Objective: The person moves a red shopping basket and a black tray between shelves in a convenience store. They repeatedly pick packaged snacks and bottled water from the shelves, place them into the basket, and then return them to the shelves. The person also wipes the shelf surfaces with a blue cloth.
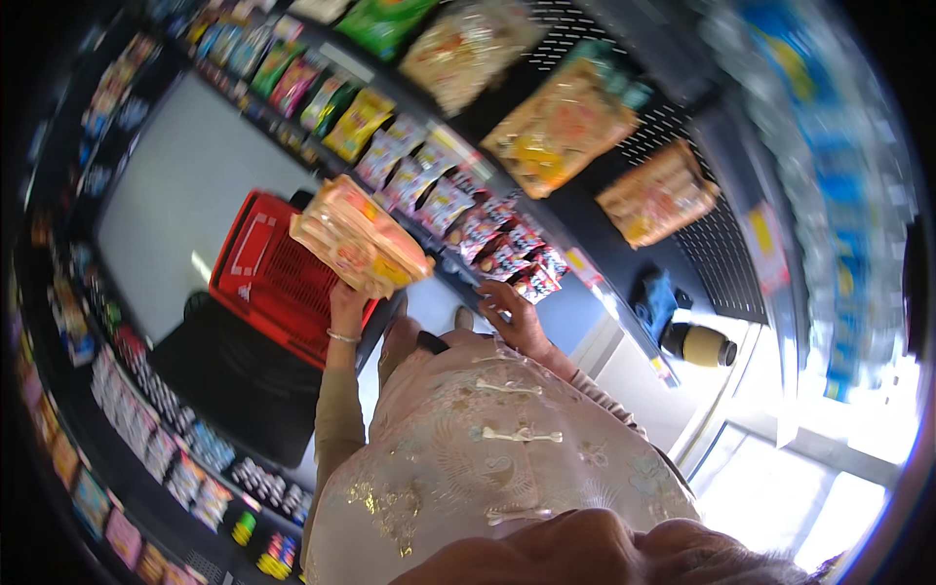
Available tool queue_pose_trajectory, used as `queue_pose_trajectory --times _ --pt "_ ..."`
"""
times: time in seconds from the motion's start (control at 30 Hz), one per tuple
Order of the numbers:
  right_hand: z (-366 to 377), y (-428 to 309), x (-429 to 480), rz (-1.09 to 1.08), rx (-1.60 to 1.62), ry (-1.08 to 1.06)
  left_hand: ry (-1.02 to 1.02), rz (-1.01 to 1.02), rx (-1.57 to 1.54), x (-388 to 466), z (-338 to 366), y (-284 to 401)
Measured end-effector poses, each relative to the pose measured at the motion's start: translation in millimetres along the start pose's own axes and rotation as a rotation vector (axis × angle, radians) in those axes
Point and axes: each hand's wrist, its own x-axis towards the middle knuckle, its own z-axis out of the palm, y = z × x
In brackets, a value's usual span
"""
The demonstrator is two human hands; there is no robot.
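My left hand point(348, 306) grips the near end of an orange-and-clear plastic food packet point(358, 238), possibly bread or pastry. The packet is above a red plastic shopping basket point(256, 270) and hides part of its far side. My right hand point(515, 316) is by the front edge of the shelf, just below several small red-and-white snack bags point(504, 248). Its fingers are loosely bent and apart, with nothing seen in them. Whether its fingertips touch the shelf edge, I cannot tell. A similar orange packet point(563, 121) lies on the shelf above, beside a smaller one point(662, 194).
A dark flat-topped object point(234, 387) stands beside the basket. Shelves with bagged snacks point(358, 124) run along the far side, and another stocked shelf point(139, 409) curves round the left. Blurred bottle packs point(841, 183) are at right, near a tan-and-black cylindrical object point(698, 345).
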Motion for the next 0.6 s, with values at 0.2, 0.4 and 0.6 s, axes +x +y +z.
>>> queue_pose_trajectory --times 0.2,0.4,0.6 --pt "-54.2 -16.8 -34.9 -0.132 0.032 0.363 -0.515 0.337 0.269 27.7 154.8 63.7" --pt "-129.6 5.8 -59.1 -0.104 -0.017 0.738 -0.687 0.902 0.459 45.7 299.6 113.5" --pt "-174.9 24.5 -56.5 -0.129 -0.316 0.973 -0.735 0.851 0.583 68.6 365.2 99.7"
